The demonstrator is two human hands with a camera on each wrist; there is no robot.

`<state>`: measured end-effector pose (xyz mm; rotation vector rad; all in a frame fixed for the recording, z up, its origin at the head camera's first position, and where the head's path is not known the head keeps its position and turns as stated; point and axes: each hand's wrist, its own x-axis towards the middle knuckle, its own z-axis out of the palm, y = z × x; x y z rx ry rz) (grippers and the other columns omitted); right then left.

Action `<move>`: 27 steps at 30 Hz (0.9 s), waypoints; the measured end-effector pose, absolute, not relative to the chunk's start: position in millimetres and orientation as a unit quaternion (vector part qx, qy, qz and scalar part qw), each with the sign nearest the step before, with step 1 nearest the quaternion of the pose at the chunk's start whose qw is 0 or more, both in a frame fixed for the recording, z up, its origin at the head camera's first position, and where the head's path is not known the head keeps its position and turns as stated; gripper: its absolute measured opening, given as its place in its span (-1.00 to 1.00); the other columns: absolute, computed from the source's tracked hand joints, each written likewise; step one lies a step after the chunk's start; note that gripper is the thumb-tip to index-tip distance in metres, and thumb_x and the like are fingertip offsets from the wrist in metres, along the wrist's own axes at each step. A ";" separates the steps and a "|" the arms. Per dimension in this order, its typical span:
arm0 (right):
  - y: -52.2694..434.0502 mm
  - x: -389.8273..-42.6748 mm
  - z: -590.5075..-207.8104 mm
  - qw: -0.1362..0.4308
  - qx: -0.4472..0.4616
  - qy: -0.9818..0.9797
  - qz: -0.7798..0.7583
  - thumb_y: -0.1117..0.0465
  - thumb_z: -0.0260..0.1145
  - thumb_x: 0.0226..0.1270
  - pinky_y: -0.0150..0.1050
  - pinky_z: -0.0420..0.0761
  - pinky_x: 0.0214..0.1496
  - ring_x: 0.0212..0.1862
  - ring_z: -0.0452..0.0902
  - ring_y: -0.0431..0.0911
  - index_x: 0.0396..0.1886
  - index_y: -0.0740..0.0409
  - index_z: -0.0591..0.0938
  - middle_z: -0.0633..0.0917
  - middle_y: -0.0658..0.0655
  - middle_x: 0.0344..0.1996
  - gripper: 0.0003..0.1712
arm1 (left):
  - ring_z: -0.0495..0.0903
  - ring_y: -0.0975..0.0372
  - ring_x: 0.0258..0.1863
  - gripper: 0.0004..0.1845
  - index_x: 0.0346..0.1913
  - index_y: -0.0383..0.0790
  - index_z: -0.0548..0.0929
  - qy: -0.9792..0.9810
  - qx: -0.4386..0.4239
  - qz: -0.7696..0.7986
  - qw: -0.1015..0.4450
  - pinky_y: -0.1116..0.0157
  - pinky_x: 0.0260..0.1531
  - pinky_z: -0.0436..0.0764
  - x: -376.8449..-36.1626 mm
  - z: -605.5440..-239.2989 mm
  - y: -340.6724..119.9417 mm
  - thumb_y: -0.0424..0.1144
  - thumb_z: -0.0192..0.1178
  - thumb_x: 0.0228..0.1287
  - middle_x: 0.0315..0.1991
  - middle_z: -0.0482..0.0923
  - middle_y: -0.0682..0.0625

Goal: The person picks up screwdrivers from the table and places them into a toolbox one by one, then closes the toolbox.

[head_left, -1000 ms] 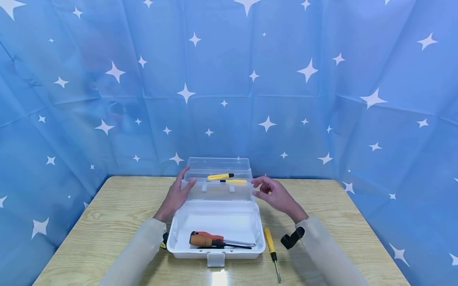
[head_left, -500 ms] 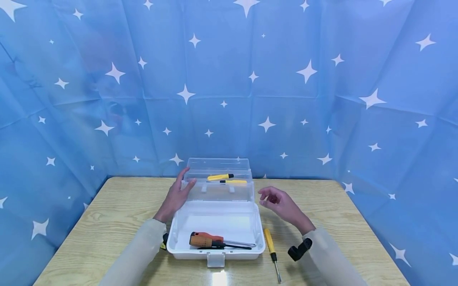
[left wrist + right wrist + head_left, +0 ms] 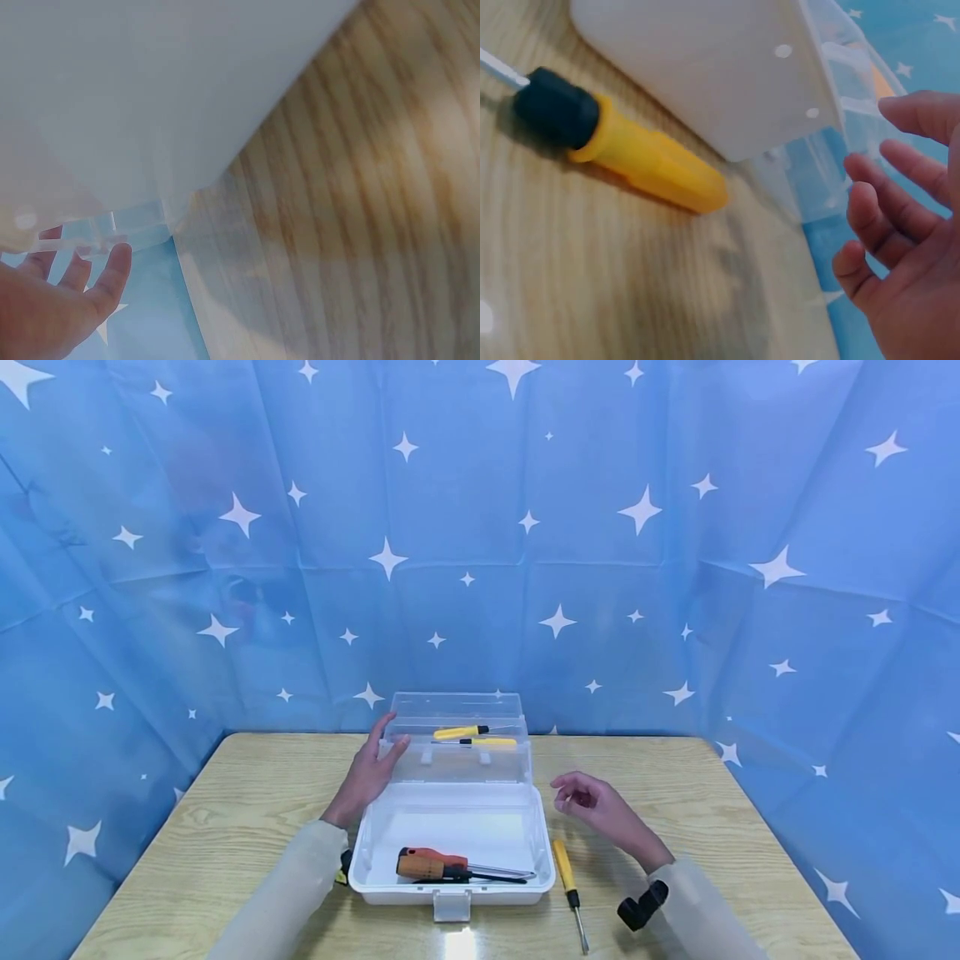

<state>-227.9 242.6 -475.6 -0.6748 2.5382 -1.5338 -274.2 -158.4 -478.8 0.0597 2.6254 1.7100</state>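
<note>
A white plastic toolbox [image 3: 468, 814] stands on the table with its clear lid [image 3: 457, 764] tipped back. My left hand [image 3: 365, 779] holds the lid's left side, thumb on the inner face and fingers [image 3: 112, 274] at its edge. To the right of the box my right hand [image 3: 596, 806] hovers with loosely bent fingers and nothing in them. A yellow screwdriver [image 3: 565, 866] lies on the table beside the box, below that hand. Two small yellow screwdrivers, one of them upper [image 3: 459, 732], rest in the lid's compartments.
Inside the box, near its front wall, lie a wooden-handled screwdriver [image 3: 422, 866], a red-handled one [image 3: 433, 852] and another dark shaft partly hidden beneath. A clear latch [image 3: 452, 907] hangs at the front. A blue star-patterned curtain [image 3: 480, 527] surrounds the wood-grain table [image 3: 255, 827].
My right hand has drawn away from the lid's right side, toward me and to the right. The left hand stays on the lid, and the tools lie as before.
</note>
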 end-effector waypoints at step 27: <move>259.8 -201.5 -496.1 0.133 -0.187 0.836 -0.499 0.20 0.30 0.40 -0.35 0.56 -0.25 -0.25 0.58 -0.14 0.12 0.28 0.55 0.69 0.19 -0.20 -0.62 | 0.09 -0.19 0.50 -0.17 0.55 0.40 -0.05 0.840 0.020 0.542 0.000 -0.34 0.25 0.29 -275.2 -480.2 -158.4 0.45 -0.03 0.30 0.60 -0.09 -0.07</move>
